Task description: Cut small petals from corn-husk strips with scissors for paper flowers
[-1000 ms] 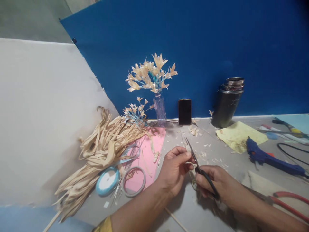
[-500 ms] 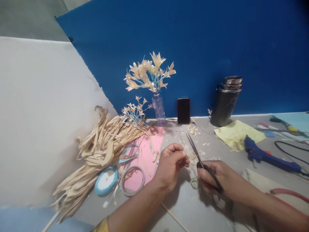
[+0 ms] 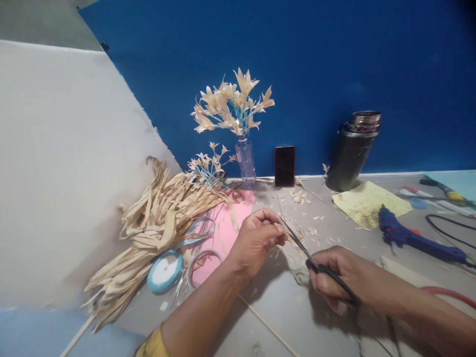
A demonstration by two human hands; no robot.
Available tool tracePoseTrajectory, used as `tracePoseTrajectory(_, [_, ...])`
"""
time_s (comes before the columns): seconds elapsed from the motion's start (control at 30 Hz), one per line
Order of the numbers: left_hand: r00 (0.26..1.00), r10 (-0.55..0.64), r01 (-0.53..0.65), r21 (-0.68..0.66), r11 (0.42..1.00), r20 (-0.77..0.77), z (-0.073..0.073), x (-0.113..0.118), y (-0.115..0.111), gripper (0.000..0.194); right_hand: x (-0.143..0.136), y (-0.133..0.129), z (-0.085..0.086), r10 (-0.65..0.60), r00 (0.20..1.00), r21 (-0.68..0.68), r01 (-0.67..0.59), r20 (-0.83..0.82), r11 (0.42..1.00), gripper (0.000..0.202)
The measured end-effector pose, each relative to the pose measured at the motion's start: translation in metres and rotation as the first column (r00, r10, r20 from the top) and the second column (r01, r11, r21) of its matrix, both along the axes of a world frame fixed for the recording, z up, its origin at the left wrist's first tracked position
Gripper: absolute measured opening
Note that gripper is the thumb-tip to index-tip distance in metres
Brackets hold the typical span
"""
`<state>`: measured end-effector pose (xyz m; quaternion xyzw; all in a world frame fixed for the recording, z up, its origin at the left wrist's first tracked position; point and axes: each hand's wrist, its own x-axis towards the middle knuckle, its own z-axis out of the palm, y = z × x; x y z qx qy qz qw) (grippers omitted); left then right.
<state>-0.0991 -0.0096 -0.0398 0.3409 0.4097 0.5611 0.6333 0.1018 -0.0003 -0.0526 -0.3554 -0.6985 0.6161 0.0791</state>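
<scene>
My right hand (image 3: 336,277) grips a pair of black-handled scissors (image 3: 303,248), whose blades point up and left and look nearly closed. The blade tips reach the fingertips of my left hand (image 3: 260,240). Those left fingers are pinched together; whatever lies between them is too small or hidden to name. Beneath both hands, pale scraps (image 3: 297,196) are scattered over the grey table (image 3: 282,307). A thin stick (image 3: 266,325) lies below my left wrist.
Dried husks (image 3: 159,223), a blue ribbon spool (image 3: 165,271) and a tape roll (image 3: 191,267) lie left. Behind stand husk flowers in a clear bottle (image 3: 245,161), a phone (image 3: 284,166) and a dark flask (image 3: 351,153). A blue glue gun (image 3: 416,238) and yellow paper (image 3: 372,203) lie right.
The scissors' blades have swung down and left to my left fingertips and come closer together. My left hand has shifted slightly up and left. The view has tilted a little.
</scene>
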Motion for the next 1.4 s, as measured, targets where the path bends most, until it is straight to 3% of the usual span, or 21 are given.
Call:
tracePoseTrajectory(0.27, [0.997, 0.013, -0.007, 0.079, 0.997, -0.074, 0.006, -0.007, 0.003, 0.034, 0.0, 0.0, 0.003, 0.012, 0.999, -0.007, -0.012, -0.035, 1.0, 0.033])
tracePoseTrajectory(0.93, [0.992, -0.003, 0.014, 0.08, 0.997, -0.128, 0.003, -0.008, 0.002, 0.033, 0.001, 0.001, -0.009, 0.011, 1.0, -0.039, -0.01, 0.01, 0.999, 0.037])
tracePoseTrajectory(1.1, [0.994, -0.007, 0.015, 0.074, 0.997, -0.106, 0.005, -0.007, 0.001, 0.033, 0.001, 0.001, -0.013, -0.024, 1.0, -0.108, 0.024, 0.003, 0.994, 0.038])
tracePoseTrajectory(1.27, [0.997, 0.008, -0.003, 0.063, 0.998, -0.079, 0.003, -0.006, 0.002, 0.031, -0.003, 0.003, -0.009, -0.118, 0.993, -0.035, 0.118, 0.001, 0.992, 0.037])
tracePoseTrajectory(1.4, [0.994, 0.011, -0.006, 0.043, 0.999, -0.108, -0.001, -0.006, 0.003, 0.029, -0.004, 0.006, -0.007, -0.189, 0.977, -0.034, 0.186, -0.102, 0.982, 0.038])
